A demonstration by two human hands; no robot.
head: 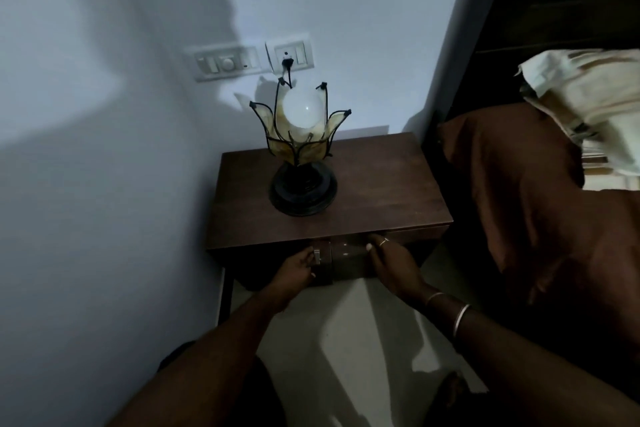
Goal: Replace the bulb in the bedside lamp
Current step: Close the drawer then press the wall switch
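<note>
A flower-shaped bedside lamp [300, 152] with amber petals and a round black base stands on a dark wooden bedside table [381, 191]. A white unlit bulb [303, 107] sits upright among the petals. Its cord runs up to a plug in the wall socket [287, 61]. Below the tabletop, my left hand [294, 270] grips a small metal handle [317, 256] on the drawer front [346, 258]. My right hand [389, 262] rests its fingers against the drawer front under the table's edge, holding nothing that I can make out.
A switch panel [227, 62] is on the white wall behind the lamp. A bed with a brown cover [519, 184] and a pale striped pillow [588, 104] lies close on the right. Light floor [346, 340] shows beneath the table.
</note>
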